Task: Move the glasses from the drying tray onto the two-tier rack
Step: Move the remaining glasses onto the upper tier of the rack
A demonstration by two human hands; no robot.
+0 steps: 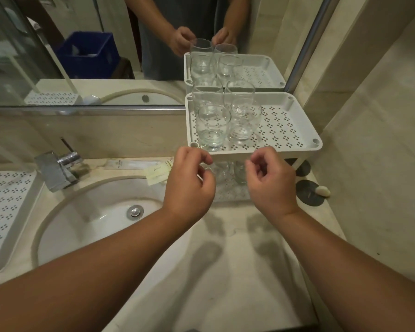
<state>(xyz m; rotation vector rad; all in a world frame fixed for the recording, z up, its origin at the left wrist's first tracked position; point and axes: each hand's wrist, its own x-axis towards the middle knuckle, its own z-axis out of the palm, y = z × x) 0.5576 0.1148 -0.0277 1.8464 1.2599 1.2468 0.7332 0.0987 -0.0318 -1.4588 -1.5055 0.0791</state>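
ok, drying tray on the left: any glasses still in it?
Empty as far as visible: the drying tray shows only bare perforated floor, though it runs off frame. Four glasses stand upright on the rack's top tier.

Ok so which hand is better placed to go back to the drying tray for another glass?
Probably the left hand: the drying tray lies at the far left beyond the sink, on that hand's side. The right hand would have to cross over. Both hold nothing.

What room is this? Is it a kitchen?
It looks more like a bathroom. There is a round washbasin with a metal tap set in a stone counter, and a big wall mirror behind it.
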